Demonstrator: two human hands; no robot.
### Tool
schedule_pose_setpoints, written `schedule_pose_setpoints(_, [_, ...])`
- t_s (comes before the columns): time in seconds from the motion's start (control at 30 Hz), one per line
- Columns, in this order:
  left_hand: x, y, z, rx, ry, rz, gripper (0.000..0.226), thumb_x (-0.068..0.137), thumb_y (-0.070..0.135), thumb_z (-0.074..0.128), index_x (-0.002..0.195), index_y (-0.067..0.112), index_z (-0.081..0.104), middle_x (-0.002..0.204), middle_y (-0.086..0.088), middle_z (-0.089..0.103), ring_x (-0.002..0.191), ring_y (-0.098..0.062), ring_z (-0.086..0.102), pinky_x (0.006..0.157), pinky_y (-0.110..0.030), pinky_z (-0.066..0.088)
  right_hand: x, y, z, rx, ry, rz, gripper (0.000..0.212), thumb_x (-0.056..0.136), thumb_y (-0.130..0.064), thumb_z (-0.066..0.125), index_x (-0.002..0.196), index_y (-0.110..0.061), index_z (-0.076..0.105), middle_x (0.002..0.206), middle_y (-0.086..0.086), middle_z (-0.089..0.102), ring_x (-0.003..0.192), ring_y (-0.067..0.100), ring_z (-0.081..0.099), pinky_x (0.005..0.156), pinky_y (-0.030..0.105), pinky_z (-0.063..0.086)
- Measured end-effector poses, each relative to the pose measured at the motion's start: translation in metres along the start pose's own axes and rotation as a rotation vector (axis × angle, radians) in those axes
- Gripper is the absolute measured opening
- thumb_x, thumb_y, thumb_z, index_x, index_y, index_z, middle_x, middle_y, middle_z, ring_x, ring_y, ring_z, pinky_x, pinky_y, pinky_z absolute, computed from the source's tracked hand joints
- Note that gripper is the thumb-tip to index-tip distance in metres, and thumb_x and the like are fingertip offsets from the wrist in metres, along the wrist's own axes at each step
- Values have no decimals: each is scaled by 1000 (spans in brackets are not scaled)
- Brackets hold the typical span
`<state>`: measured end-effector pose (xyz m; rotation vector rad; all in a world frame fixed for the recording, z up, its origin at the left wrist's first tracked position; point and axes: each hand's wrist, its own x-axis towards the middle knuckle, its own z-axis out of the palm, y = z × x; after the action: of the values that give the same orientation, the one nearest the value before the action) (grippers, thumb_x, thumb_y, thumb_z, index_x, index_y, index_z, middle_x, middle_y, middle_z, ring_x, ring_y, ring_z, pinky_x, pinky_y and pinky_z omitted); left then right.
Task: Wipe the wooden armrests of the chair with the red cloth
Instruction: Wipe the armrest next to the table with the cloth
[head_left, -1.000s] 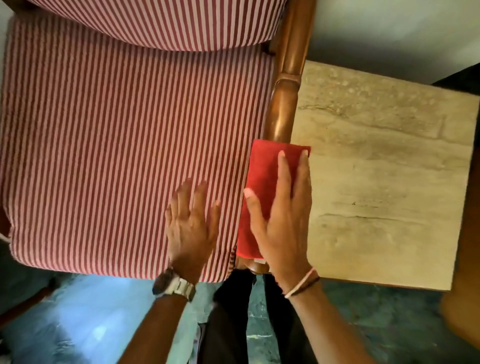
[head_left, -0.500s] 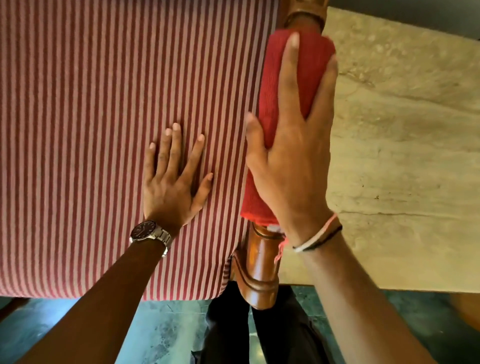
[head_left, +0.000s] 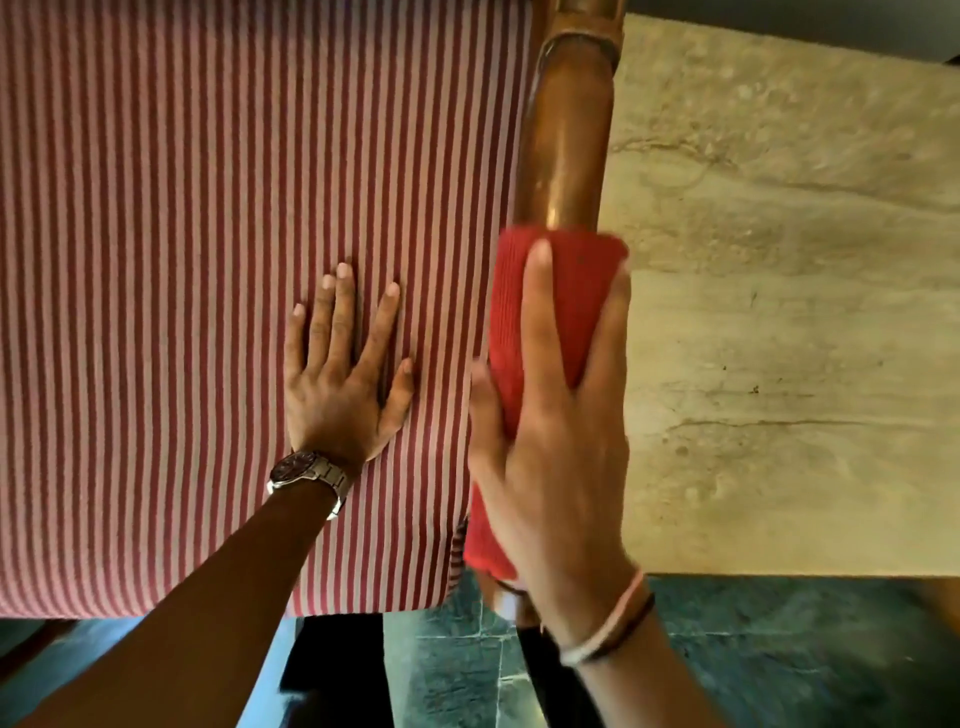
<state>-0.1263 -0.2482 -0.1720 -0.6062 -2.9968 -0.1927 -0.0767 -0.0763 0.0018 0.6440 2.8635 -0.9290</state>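
The chair's right wooden armrest (head_left: 563, 140) runs from the top of the view down the middle, glossy brown. A red cloth (head_left: 569, 291) is wrapped over its near part. My right hand (head_left: 556, 457) presses on the cloth and grips it around the armrest, fingers pointing away from me. My left hand (head_left: 340, 374) lies flat, fingers spread, on the red-and-white striped seat cushion (head_left: 182, 260), holding nothing. The armrest's front end is hidden under the cloth and my hand. The other armrest is out of view.
A beige stone-topped side table (head_left: 789, 338) stands tight against the right of the armrest. Below the seat edge is a dark green tiled floor (head_left: 457, 660) and my dark trouser legs (head_left: 337, 670).
My right hand slid the cloth up the armrest away from me, then back toward me, uncovering the upper armrest. My left hand stayed flat on the cushion.
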Motion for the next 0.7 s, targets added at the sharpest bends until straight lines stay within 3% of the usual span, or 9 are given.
schedule_pose_setpoints(0.07, [0,1,-2,-7,-11,2,69,101,55,31,163,27,19,170,-19,21,160,-30,17,129,-51,16,41,-4,-3,24,38,-12,74,104,-38,54,163,-32,9,172,21,-5,150,35,38,92,41,64])
schedule_pose_setpoints(0.17, [2,1,-5,-24,-17,-2,68,102,53,34,163,26,21,170,-19,22,159,-32,19,129,-52,17,73,-12,-5,-32,112,-15,73,103,-40,53,163,-31,13,172,22,1,155,35,29,100,44,61])
schedule_pose_setpoints(0.3, [2,3,-10,-30,-36,0,67,102,51,36,162,24,23,170,-20,23,159,-33,20,127,-55,20,11,-8,-2,-74,78,-17,67,108,-38,45,163,-35,7,173,17,-4,155,31,31,100,40,61])
schedule_pose_setpoints(0.43, [2,3,-11,-34,-33,2,68,102,51,37,162,24,23,170,-20,22,159,-33,20,126,-57,22,-42,-5,3,-94,44,31,75,103,-35,48,162,-42,2,173,16,-4,155,35,28,111,41,46])
schedule_pose_setpoints(0.57, [0,2,-8,-29,-24,-1,68,102,52,34,163,25,20,170,-19,20,159,-32,18,126,-56,21,24,-8,2,-40,94,6,70,106,-43,46,163,-38,5,172,19,2,146,32,43,97,44,62])
schedule_pose_setpoints(0.7, [1,2,-9,-22,-35,-3,68,103,52,32,163,26,18,171,-18,19,159,-32,17,127,-55,21,88,-16,-3,-70,166,-1,69,106,-39,48,163,-34,10,171,22,7,152,34,35,105,47,57])
